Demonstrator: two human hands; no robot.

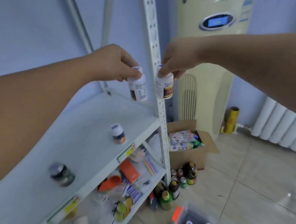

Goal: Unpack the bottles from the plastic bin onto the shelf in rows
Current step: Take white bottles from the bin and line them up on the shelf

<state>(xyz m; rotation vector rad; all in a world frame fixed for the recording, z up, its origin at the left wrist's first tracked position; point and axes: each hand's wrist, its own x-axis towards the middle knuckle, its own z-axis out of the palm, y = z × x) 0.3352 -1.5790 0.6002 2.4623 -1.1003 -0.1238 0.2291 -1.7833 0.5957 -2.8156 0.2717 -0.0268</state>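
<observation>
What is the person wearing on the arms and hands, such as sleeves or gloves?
Nothing worn shows. The left hand and right hand have no gloves, and I see no ring, watch or bracelet. The left forearm and right forearm are bare to the picture's edge; no sleeve is in view.

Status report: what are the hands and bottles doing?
Left hand grips left white bottle by cap; right hand grips right white bottle. Both airborne, not yet on shelf. Shelf post by right white bottle.

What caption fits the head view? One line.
Left hand grips the left bottle, right hand the right bottle, at a shelf holding a small bottle and dark jar.
</observation>
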